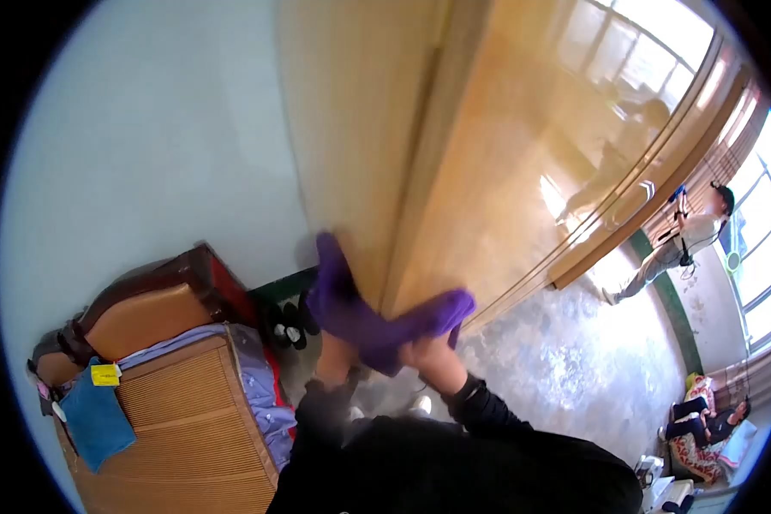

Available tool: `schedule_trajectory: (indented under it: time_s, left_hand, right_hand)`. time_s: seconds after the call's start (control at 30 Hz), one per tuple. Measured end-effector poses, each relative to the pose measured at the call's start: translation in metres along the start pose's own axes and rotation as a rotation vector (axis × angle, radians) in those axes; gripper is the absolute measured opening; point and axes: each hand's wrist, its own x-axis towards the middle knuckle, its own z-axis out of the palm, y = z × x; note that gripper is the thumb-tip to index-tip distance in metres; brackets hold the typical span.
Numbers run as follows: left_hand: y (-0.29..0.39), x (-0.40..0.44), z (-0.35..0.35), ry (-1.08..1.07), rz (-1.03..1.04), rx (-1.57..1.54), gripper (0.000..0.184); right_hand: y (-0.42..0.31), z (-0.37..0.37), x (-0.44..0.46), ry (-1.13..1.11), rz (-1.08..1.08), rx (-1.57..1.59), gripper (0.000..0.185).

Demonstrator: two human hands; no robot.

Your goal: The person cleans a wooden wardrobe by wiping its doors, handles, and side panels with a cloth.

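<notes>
A purple cloth (377,330) hangs bunched in front of my body, before the lower part of a tall wooden cabinet (488,171). My left hand (338,351) is at the cloth's left part, its fingers hidden by the fabric. My right hand (424,347) grips the cloth on the right, the fingers blurred and partly covered. One end of the cloth sticks up at the left, another reaches out to the right.
At the left stands a bed (180,403) with a woven mat and a blue cloth (98,420). Dark shoes (289,330) lie by the wall. One person (690,236) stands near the windows; another person (720,424) sits at the lower right.
</notes>
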Motion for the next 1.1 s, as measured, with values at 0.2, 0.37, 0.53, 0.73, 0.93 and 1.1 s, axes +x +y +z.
schedule_trajectory:
  time_s: [0.2, 0.37, 0.53, 0.73, 0.93, 1.1]
  left_hand:
    - [-0.064, -0.064, -0.001, 0.041, -0.319, -0.215, 0.041]
    - [-0.047, -0.049, -0.01, 0.068, -0.197, -0.146, 0.039]
    - [0.036, 0.008, -0.019, 0.078, 0.231, 0.031, 0.037]
    - [0.095, 0.105, -0.03, 0.136, 0.633, 0.186, 0.036]
    - [0.035, 0.102, -0.038, -0.086, 0.285, 0.135, 0.034]
    - [-0.043, 0.036, -0.029, -0.152, -0.03, -0.118, 0.031]
  right_hand:
    - [-0.016, 0.023, -0.077, -0.281, 0.067, -0.094, 0.029]
    - [-0.011, 0.014, -0.097, -0.269, -0.066, -0.031, 0.03]
    - [-0.06, -0.037, 0.018, -0.129, 0.157, 0.119, 0.035]
    - [-0.108, -0.077, 0.173, 0.162, -0.37, -0.283, 0.049]
    - [-0.108, -0.049, 0.174, 0.214, -0.471, -0.419, 0.05]
    - [-0.091, -0.004, 0.124, 0.112, -0.383, -0.086, 0.032]
